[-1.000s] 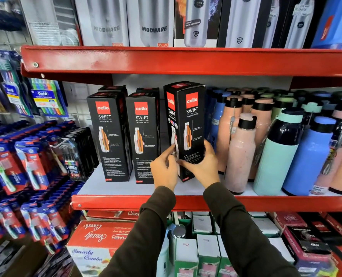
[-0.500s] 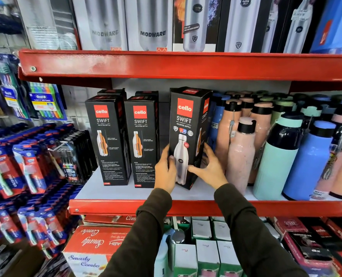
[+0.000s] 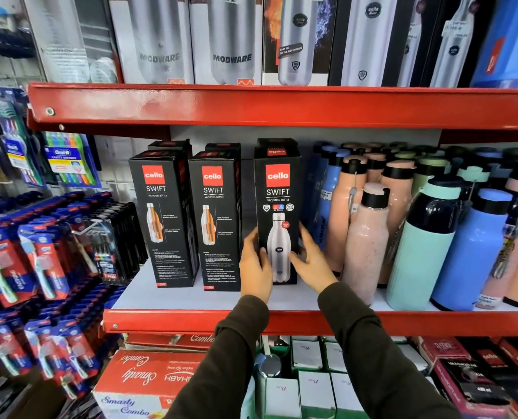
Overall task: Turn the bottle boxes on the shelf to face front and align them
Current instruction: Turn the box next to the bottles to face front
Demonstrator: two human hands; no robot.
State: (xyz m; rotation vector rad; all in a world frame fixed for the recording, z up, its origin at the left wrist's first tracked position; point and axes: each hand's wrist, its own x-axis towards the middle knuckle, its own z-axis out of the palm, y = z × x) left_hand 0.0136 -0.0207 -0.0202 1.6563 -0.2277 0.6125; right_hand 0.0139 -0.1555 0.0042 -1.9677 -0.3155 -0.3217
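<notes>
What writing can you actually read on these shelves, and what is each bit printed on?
"cello", "SWIFT", "VACUSTEEL BOTTLE": held box, also the left box and middle box.
"MODWARE": two top-shelf boxes.
"EASY GO ON THE MOVE DESIGN": flame box.
"Oral-B": toothbrush pack.
"Smarty Combo": red carton.
Fine print on the boxes, price stickers and bottle tags: too small or blurred.
</notes>
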